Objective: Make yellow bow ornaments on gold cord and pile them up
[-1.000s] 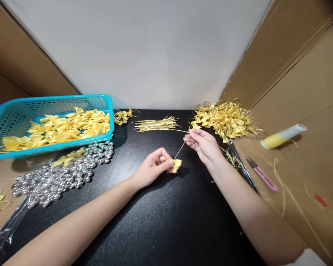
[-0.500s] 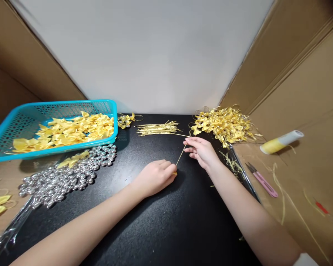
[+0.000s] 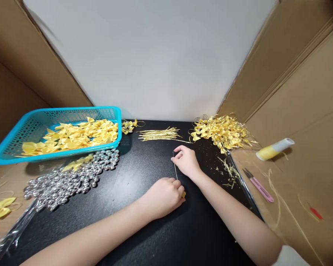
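Here, the yellow bow (image 3: 184, 194) sits low on the black tabletop (image 3: 144, 232), almost wholly under my left hand (image 3: 163, 194). Only a small yellow corner peeks out past my fingertips. That hand is curled shut over the bow and presses it down against the tabletop. From the bow a thin gold tie (image 3: 175, 169) runs up and away from me to my right hand (image 3: 184, 162), which lies just beyond the left. Its thumb and forefinger are pinched narrow on the tie's far end and its other fingers are loosely bent. How the tie joins the bow I cannot tell, because my left fingers cover that spot.

Beyond my hands, a loose bundle of gold ties (image 3: 159, 134) lies near the back edge. To its right is a heap of yellow bows with gold loops (image 3: 223, 131), too tangled to tell one from another. Short gold trimmings (image 3: 227, 170) are scattered beside my right forearm. To the left, a blue basket (image 3: 80, 109) holds plain yellow bows, and a spread of silver beads (image 3: 69, 181) lies in front of it, partly on a clear plastic bag cut off at the lower edge. On the cardboard at the right lie pink snips (image 3: 259, 180) and a spool of yellow thread (image 3: 274, 149).
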{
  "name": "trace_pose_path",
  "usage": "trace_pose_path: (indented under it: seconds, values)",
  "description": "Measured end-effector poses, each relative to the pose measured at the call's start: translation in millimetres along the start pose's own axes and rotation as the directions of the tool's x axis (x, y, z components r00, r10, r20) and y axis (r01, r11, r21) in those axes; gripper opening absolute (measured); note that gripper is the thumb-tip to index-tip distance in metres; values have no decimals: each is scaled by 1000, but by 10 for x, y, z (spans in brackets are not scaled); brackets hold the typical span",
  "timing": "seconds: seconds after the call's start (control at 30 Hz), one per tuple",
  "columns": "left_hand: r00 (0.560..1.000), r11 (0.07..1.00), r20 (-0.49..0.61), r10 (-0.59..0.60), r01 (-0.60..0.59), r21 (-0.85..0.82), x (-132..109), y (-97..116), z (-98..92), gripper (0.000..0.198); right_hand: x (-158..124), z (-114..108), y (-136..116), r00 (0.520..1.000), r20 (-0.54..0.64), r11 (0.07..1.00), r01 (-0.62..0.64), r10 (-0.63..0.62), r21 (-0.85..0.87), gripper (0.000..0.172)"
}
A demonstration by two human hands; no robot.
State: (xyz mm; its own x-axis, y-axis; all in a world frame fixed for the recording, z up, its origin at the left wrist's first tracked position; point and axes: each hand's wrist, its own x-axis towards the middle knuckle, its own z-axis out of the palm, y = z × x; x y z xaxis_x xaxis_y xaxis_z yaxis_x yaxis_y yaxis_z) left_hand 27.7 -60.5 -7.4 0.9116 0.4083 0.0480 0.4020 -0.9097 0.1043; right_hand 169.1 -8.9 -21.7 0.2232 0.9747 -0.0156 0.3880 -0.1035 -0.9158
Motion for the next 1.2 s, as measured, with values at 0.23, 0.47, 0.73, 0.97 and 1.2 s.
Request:
trace_pose_path:
  seconds: [0.23, 0.47, 0.73, 0.97, 1.2]
  values:
    - [996, 994, 46, -81, 84, -68, 47, 0, -31, 19, 45, 52, -23, 994, 86, 973, 78, -61, -217, 18]
    - [986, 975, 75, -147, 157, -154, 37, 1, -96, 27, 171, -49, -69, 987, 126, 879, 148, -101, -453, 12]
    - [982, 949, 54, -183, 191, -249, 7, -83, -252, 32, 586, -193, -136, 972, 141, 555, 222, -186, -802, 4]
    - [944, 926, -67, -322, 299, -231, -9, -342, -230, 24, 552, -184, -168, 950, 264, 379, 309, -167, -872, 12]
    - [882, 895, -191, -431, 392, -211, 2, -597, -147, 18, 512, -222, -168, 951, 230, 318, 287, -204, -904, 16]
